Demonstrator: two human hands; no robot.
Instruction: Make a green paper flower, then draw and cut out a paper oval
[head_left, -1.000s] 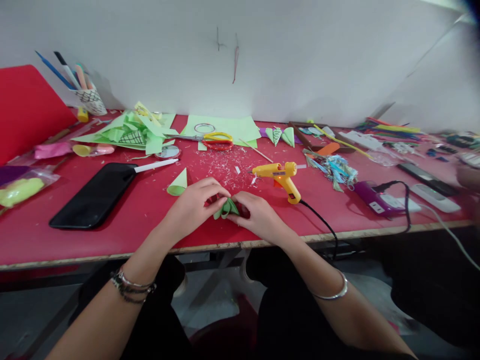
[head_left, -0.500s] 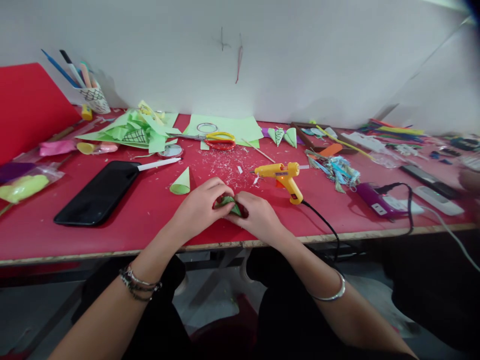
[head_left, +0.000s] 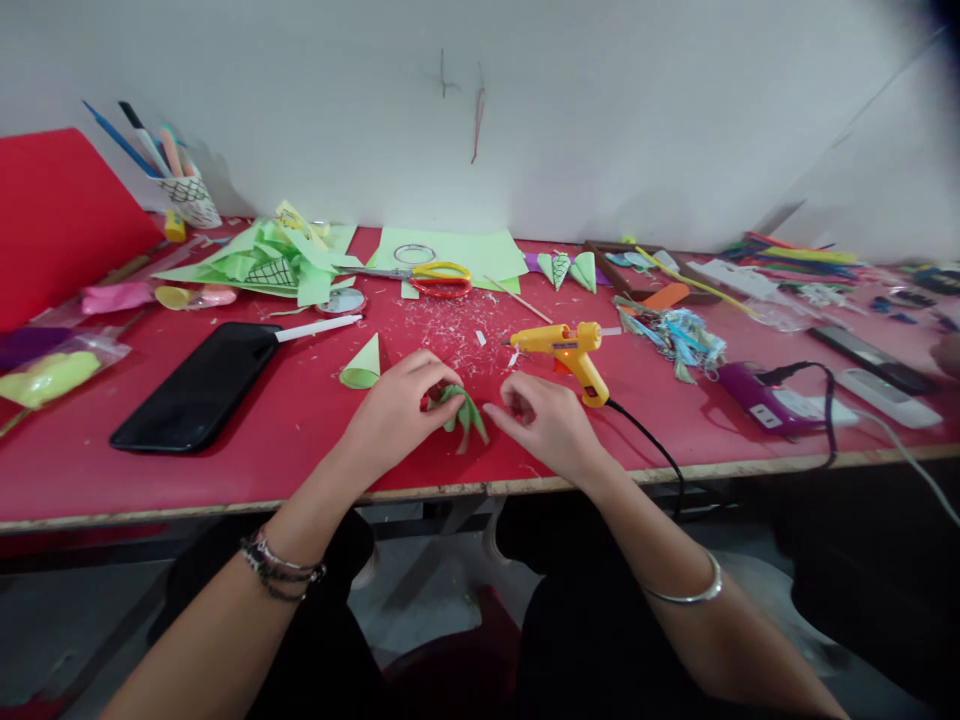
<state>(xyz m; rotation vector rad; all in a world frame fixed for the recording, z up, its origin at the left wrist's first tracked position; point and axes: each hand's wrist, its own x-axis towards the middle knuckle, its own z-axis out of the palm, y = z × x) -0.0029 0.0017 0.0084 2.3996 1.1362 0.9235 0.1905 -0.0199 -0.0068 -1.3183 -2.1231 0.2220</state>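
Between the thumb and fingers of my left hand (head_left: pixel 409 410) is a green paper piece (head_left: pixel 468 418) with strips that fan out and hang down. Part of it is hidden by the fingers. My right hand (head_left: pixel 551 425) is just to its right, not touching it, with a gap between thumb and curled fingers and nothing held. Left of my hands a pale green paper cone (head_left: pixel 364 363) lies on the red table (head_left: pixel 300 440). A yellow hot glue gun (head_left: pixel 564 349) lies beyond my right hand, its nozzle pointing left.
A black phone (head_left: pixel 202 385) lies at left with a white pen (head_left: pixel 319 328) touching it. Scissors (head_left: pixel 442 280), green paper scraps (head_left: pixel 270 260) and two small cones (head_left: pixel 570 271) are behind. At right lie thread scraps (head_left: pixel 679 335) and a purple power box (head_left: pixel 765 400). Another person's hand (head_left: pixel 949 352) shows at the edge.
My right hand has let go of the green paper and moved right. The paper's hanging strips now show, while my left hand keeps hold of it.
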